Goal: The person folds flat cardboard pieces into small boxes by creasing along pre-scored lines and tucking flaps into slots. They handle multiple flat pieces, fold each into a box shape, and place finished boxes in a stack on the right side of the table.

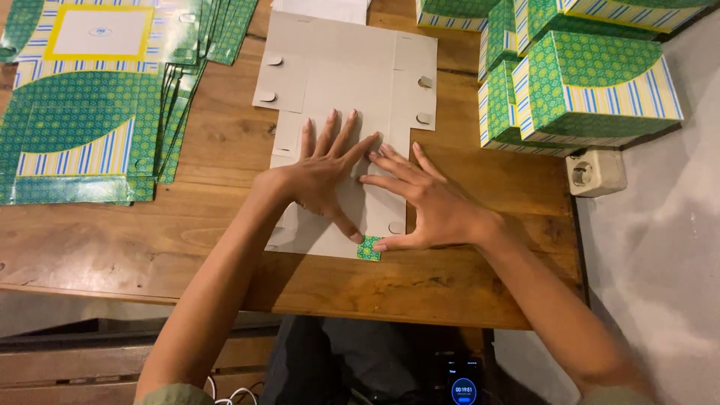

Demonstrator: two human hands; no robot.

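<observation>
A flat unfolded cardboard box blank point(341, 82) lies grey side up on the wooden table point(465, 277). My left hand point(326, 174) presses flat on its lower part, fingers spread. My right hand point(429, 201) lies flat beside it, fingers touching the left hand's fingertips. Both thumbs meet near a small folded-up green patterned tab point(369, 249) at the blank's near edge. Neither hand grips anything.
A stack of flat green, yellow and blue-striped box blanks point(82, 105) lies at the left. Several assembled boxes point(592, 86) of the same pattern are stacked at the right. A white wall socket point(595, 172) sits past the table's right edge. A phone with a timer point(463, 382) rests below.
</observation>
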